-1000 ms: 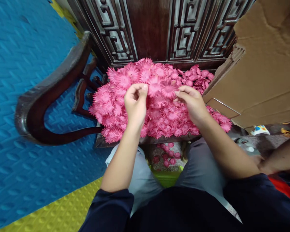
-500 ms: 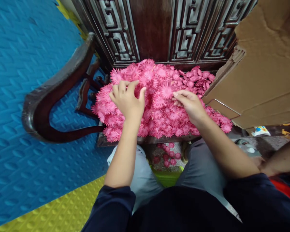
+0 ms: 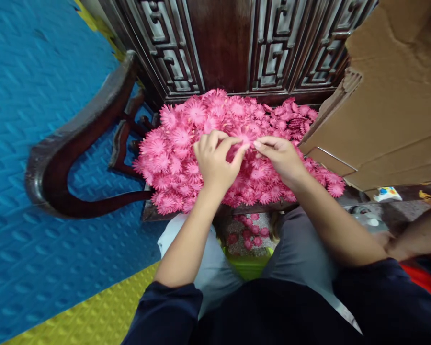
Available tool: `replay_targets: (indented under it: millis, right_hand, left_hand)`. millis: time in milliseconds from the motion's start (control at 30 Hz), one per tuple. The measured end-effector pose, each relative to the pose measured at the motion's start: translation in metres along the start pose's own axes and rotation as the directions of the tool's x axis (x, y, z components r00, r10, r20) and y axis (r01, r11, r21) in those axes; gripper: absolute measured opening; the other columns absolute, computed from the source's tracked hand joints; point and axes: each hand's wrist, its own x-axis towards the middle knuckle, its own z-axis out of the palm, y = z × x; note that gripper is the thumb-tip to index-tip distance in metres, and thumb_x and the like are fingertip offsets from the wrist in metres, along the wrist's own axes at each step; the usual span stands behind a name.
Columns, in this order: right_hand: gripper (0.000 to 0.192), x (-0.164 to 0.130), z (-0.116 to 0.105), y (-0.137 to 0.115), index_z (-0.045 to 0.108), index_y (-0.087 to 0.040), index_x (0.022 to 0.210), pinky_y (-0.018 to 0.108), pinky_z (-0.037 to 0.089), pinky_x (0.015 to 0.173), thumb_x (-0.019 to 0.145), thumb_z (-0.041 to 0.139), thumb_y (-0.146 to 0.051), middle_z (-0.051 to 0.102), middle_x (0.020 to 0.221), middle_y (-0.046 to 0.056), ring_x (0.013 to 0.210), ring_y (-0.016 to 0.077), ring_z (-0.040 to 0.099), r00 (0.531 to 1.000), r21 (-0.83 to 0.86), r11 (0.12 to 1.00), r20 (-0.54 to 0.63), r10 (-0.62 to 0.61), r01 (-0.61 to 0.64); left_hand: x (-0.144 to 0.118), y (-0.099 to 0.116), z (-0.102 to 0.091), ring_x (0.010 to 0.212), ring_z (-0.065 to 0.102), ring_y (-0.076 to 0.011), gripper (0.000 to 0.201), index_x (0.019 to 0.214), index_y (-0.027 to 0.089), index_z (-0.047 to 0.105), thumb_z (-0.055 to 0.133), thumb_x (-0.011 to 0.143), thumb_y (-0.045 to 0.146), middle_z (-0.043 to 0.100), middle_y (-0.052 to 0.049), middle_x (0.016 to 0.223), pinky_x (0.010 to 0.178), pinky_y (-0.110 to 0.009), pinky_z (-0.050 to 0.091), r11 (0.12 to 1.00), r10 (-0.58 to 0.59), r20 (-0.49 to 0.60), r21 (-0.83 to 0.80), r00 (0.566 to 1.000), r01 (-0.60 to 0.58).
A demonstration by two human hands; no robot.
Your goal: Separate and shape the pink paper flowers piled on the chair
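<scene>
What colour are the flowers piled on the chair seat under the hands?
Pink, all of them: the flowers show plainly in the head view.

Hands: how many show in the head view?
3. The left hand and right hand meet over the pink flowers; another person's hand sits at the right edge, mostly hidden.

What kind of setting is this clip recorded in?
Probably a home used for piecework: a heap of pink artificial flowers lies on a carved dark wooden chair, beside a cardboard box, over foam floor mats.
</scene>
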Motion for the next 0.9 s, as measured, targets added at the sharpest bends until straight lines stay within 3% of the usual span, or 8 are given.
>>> replay_targets:
  millis: [233, 367, 600, 900]
  right_hand:
    - [0.018, -0.0015, 0.0019, 0.0006, 0.068, -0.019, 0.075, 0.028, 0.047, 0.071, 0.07, 0.068, -0.036, 0.066, 0.074, -0.001, 0.066, 0.0094, 0.056, 0.999, -0.053, 0.998, 0.004, -0.04, 0.04]
    - [0.019, -0.0023, 0.0029, -0.0018, 0.069, -0.02, 0.074, 0.029, 0.048, 0.077, 0.067, 0.071, -0.037, 0.069, 0.078, 0.001, 0.075, 0.0115, 0.06, 0.996, -0.033, 0.995, 0.021, -0.088, 0.089]
    - [0.02, -0.0017, 0.003, -0.0026, 0.069, -0.02, 0.073, 0.028, 0.048, 0.075, 0.064, 0.074, -0.037, 0.069, 0.076, 0.0, 0.072, 0.0101, 0.06, 0.996, -0.011, 0.996, 0.016, -0.084, 0.084]
    - [0.019, -0.0018, 0.0034, -0.0031, 0.07, -0.02, 0.07, 0.026, 0.047, 0.073, 0.058, 0.078, -0.032, 0.068, 0.071, -0.002, 0.068, 0.0084, 0.059, 0.999, 0.086, 0.995, -0.004, -0.043, 0.044]
  left_hand:
    - [-0.0013, 0.0006, 0.0061, 0.087, 0.052, -0.0207, 0.019, 0.081, 0.027, 0.072, 0.064, 0.076, 0.043, 0.062, -0.003, 0.083, 0.083, -0.036, 0.034, 0.999, -0.04, -0.03, -0.023, 0.999, 0.039]
    - [-0.0005, 0.0011, 0.006, 0.082, 0.055, -0.0174, 0.019, 0.078, 0.024, 0.072, 0.065, 0.075, 0.041, 0.061, -0.002, 0.078, 0.081, -0.033, 0.04, 0.978, -0.11, 0.01, -0.177, 0.994, 0.11]
    - [0.001, 0.0037, 0.0045, 0.07, 0.056, -0.0101, 0.009, 0.071, 0.022, 0.071, 0.07, 0.072, 0.031, 0.061, 0.001, 0.072, 0.069, -0.024, 0.045, 0.869, -0.15, 0.061, -0.468, 0.987, 0.161]
    - [0.0053, -0.0027, 0.0061, 0.059, 0.05, -0.0061, 0.013, 0.064, 0.018, 0.069, 0.079, 0.06, 0.025, 0.059, 0.004, 0.064, 0.059, -0.021, 0.041, 0.718, -0.243, 0.224, -0.613, 0.944, 0.33]
